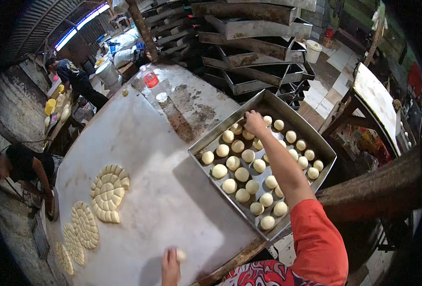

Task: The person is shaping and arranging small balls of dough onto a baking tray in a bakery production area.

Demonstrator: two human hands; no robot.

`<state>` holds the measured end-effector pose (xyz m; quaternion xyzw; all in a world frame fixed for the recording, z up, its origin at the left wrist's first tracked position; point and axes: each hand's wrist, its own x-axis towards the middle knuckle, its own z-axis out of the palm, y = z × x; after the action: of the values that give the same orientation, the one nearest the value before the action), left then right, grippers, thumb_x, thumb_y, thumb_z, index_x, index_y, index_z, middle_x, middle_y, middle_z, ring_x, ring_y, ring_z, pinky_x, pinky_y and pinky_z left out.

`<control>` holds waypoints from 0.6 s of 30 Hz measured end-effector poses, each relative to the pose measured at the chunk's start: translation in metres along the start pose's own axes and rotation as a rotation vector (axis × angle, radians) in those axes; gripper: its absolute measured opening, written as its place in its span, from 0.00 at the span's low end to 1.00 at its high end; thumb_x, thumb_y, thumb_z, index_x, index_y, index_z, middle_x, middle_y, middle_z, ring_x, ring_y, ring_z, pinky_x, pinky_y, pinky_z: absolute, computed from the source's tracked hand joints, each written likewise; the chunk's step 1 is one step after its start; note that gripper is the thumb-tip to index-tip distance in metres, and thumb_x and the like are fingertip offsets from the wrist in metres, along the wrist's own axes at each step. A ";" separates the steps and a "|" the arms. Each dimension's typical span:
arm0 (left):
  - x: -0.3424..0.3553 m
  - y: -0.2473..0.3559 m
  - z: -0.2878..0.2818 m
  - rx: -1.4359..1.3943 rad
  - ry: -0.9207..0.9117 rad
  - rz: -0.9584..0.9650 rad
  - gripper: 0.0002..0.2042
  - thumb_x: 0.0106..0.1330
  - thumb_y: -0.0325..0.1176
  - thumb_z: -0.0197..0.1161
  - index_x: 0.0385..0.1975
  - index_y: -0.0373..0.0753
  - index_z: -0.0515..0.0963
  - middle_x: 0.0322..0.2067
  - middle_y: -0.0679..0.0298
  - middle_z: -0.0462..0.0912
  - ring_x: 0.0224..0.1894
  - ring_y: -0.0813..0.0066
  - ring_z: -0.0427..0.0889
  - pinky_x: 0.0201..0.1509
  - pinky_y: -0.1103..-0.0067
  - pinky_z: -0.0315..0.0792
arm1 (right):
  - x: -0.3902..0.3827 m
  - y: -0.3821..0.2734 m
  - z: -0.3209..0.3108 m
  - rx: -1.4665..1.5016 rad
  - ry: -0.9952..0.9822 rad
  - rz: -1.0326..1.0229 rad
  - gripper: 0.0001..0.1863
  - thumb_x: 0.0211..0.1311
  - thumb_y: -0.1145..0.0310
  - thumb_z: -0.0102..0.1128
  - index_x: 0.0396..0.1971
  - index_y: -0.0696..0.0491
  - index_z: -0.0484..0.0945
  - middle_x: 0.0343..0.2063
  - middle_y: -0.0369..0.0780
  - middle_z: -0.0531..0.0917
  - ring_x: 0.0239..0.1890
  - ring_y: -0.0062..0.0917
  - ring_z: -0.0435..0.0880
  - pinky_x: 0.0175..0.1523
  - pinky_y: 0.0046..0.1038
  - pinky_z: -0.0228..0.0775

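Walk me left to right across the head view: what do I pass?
Person in black → largest scored dough round → left hand → dough ball at its fingers → right hand, over the metal tray → red sleeve → white-topped table.

A crisscrossed stack of metal pans (256, 59) fills the top centre, with a white bucket (313, 52) just right of it. A wooden post (142, 29) and pale sacks (124, 43) sit upper left. Two dark-clothed people, one standing (72, 74) upper left, another bending (24, 162), occupy the left side. A white-topped stand (374, 90) leans into the right.
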<state>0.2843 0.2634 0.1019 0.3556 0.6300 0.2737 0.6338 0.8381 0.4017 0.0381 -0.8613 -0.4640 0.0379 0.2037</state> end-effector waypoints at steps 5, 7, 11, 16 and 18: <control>0.112 0.138 0.218 0.440 -0.628 0.676 0.20 0.59 0.24 0.58 0.51 0.32 0.65 0.46 0.56 0.67 0.50 0.70 0.70 0.51 0.76 0.70 | -0.076 -0.032 -0.069 0.262 0.501 0.019 0.17 0.56 0.65 0.58 0.45 0.53 0.76 0.43 0.48 0.78 0.44 0.43 0.76 0.52 0.36 0.66; 0.120 0.183 0.311 0.581 -0.671 1.089 0.18 0.55 0.29 0.61 0.45 0.33 0.69 0.44 0.53 0.70 0.47 0.58 0.72 0.52 0.72 0.67 | -0.140 -0.072 -0.113 0.547 0.579 0.071 0.14 0.57 0.74 0.56 0.44 0.59 0.74 0.39 0.49 0.79 0.39 0.40 0.78 0.44 0.32 0.69; 0.195 0.151 0.464 0.958 -0.520 1.367 0.22 0.57 0.29 0.55 0.52 0.35 0.61 0.46 0.49 0.70 0.54 0.52 0.68 0.53 0.66 0.68 | -0.251 -0.102 -0.133 0.796 0.630 0.054 0.12 0.55 0.81 0.55 0.40 0.61 0.74 0.34 0.44 0.80 0.35 0.28 0.80 0.41 0.25 0.72; 0.175 0.154 0.476 1.230 -0.504 0.971 0.23 0.60 0.28 0.49 0.56 0.35 0.57 0.47 0.47 0.74 0.51 0.50 0.72 0.56 0.65 0.66 | -0.287 -0.121 -0.134 0.936 0.306 0.059 0.14 0.57 0.79 0.49 0.45 0.63 0.70 0.38 0.45 0.78 0.36 0.26 0.78 0.44 0.27 0.71; 0.177 0.173 0.409 0.897 -0.489 1.011 0.22 0.61 0.26 0.48 0.56 0.33 0.58 0.49 0.48 0.73 0.52 0.52 0.73 0.57 0.66 0.66 | -0.294 -0.137 -0.127 1.090 0.234 0.021 0.15 0.57 0.80 0.48 0.46 0.62 0.69 0.39 0.46 0.78 0.37 0.28 0.78 0.45 0.28 0.72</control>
<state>0.7179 0.4646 0.1135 0.8811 0.2798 0.1611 0.3455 0.5962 0.1891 0.1709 -0.6342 -0.3430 0.1784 0.6696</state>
